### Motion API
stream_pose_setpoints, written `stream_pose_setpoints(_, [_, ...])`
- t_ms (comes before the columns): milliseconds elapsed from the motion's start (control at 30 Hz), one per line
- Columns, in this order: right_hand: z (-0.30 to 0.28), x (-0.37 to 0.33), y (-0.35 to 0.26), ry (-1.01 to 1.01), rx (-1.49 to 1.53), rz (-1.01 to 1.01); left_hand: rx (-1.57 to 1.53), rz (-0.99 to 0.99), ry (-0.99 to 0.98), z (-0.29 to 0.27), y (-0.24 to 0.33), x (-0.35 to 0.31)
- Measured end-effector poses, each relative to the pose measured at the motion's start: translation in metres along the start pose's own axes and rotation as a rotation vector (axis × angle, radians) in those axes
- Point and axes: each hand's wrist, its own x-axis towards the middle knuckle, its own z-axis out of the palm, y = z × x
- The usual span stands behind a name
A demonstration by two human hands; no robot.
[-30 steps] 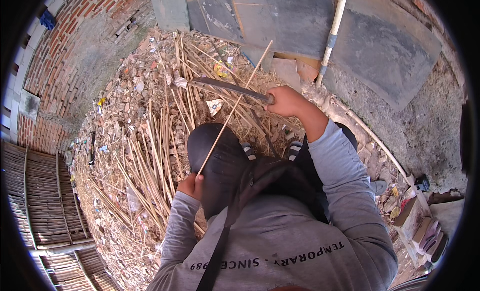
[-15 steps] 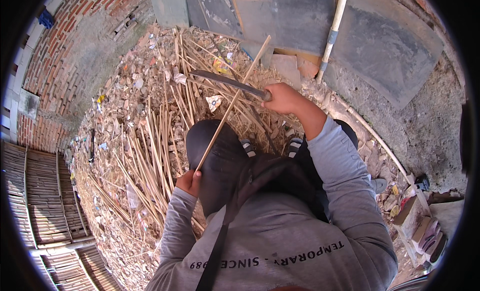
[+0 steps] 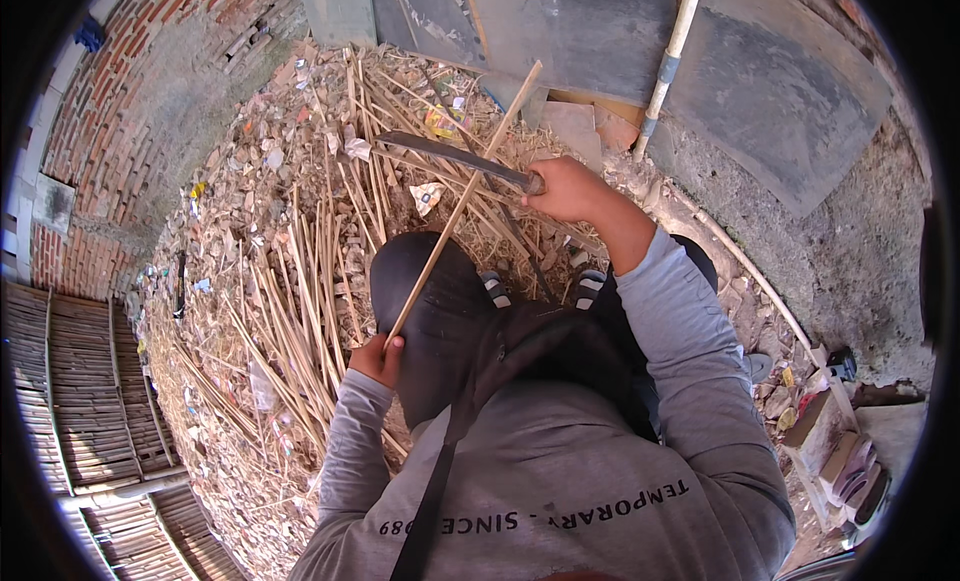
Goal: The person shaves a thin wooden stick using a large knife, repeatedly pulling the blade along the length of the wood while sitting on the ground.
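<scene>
My left hand (image 3: pixel 377 360) is closed round the lower end of a long thin bamboo strip (image 3: pixel 432 261). The strip slants up and away to the right, past my left knee. In my right hand (image 3: pixel 566 189) I grip the handle of a machete (image 3: pixel 455 157), its long dark blade pointing left. The blade crosses the strip at its upper part; whether it bites into it I cannot tell. Beneath them lie more bamboo strips (image 3: pixel 372 181) in a loose heap, and another bundle of strips (image 3: pixel 300 331) rests beside my left knee.
Rubble and litter cover the ground (image 3: pixel 225 271). A brick wall (image 3: pixel 110 161) stands at the left, with a bamboo slat panel (image 3: pixel 85 381) below it. Grey boards (image 3: pixel 770 101) and a white pipe (image 3: pixel 668 66) lean at the far side. Stacked items (image 3: pixel 850 471) sit at the right.
The view has shifted slightly. My right hand and the machete sit slightly higher, and the bamboo strip's far end has risen a little. Both hands keep their grip.
</scene>
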Motion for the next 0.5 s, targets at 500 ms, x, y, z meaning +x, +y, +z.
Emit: stream_pose_setpoints(500, [-0.020, -0.010, -0.013, -0.097, -0.102, 0.004, 0.114, -0.084, 0.009, -0.001, 0.016, -0.008])
